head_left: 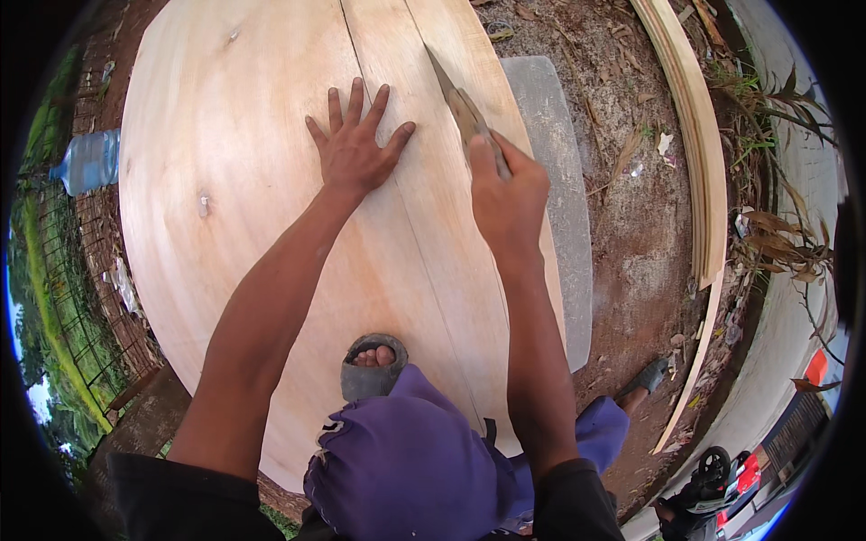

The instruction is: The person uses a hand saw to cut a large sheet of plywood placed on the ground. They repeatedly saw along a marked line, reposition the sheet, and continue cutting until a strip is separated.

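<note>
A large pale plywood sheet [262,243] lies beneath both my hands, with long dark lines running down its right part. My left hand [356,153] presses on it palm down, fingers spread, close to one of these lines. In my right hand [512,203] is a handsaw [442,79], gripped by its handle. Its narrow blade points away from me and rests along another line near the sheet's right side. How deep the teeth sit in the wood cannot be made out. My foot in a grey slipper [368,383] stands on the sheet, below a purple-clad knee [406,460].
A grey slab [559,207] shows under the sheet's right edge. Long wooden strips [699,153] lie on the dirt further right, alongside a pale wall [785,316]. My other slippered foot [645,379] is on the ground. At left are a blue water jug [93,162] and a wire fence [68,288].
</note>
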The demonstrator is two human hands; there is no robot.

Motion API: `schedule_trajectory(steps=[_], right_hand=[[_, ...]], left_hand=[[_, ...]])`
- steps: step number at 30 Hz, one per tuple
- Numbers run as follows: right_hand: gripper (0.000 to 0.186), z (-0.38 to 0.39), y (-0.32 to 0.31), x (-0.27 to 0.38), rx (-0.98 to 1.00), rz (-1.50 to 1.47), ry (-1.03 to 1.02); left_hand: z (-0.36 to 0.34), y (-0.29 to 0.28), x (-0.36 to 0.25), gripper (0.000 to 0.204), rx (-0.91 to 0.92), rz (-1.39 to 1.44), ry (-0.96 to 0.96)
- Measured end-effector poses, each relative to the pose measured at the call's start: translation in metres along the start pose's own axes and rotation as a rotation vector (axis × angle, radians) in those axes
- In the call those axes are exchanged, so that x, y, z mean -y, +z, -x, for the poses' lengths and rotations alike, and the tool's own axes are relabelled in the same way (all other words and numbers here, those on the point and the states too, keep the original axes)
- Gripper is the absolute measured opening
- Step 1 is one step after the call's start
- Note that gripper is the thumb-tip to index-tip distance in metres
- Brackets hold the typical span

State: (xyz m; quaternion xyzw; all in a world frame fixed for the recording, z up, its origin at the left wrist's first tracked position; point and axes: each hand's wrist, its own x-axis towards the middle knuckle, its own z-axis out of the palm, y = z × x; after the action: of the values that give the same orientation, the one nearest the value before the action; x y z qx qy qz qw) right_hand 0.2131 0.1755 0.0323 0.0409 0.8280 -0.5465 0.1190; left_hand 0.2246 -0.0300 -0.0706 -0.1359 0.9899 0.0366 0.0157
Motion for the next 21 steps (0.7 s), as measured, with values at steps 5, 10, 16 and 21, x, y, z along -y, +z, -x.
schedule_trajectory(steps=[5,10,16,21], right_hand=[[0.031,0.087,-0.021,-0.001,-0.06,0.011,-0.051],[0.04,0.2,-0.113,-0.004,0.026,0.177,-0.163],[0.029,0.006,0.004,-0.009,-0.012,0.043,-0.034],[0.035,0.109,-0.035,-0.01,-0.044,0.041,-0.02]], left_hand=[[0.012,0.005,0.022,0.075,0.012,0.006,-0.025],[0.01,0.006,0.025,0.076,-0.024,-0.005,-0.039],[0.004,0.003,-0.001,0.075,-0.006,0.014,0.006],[0.014,0.009,0.026,0.074,-0.004,-0.022,-0.027]])
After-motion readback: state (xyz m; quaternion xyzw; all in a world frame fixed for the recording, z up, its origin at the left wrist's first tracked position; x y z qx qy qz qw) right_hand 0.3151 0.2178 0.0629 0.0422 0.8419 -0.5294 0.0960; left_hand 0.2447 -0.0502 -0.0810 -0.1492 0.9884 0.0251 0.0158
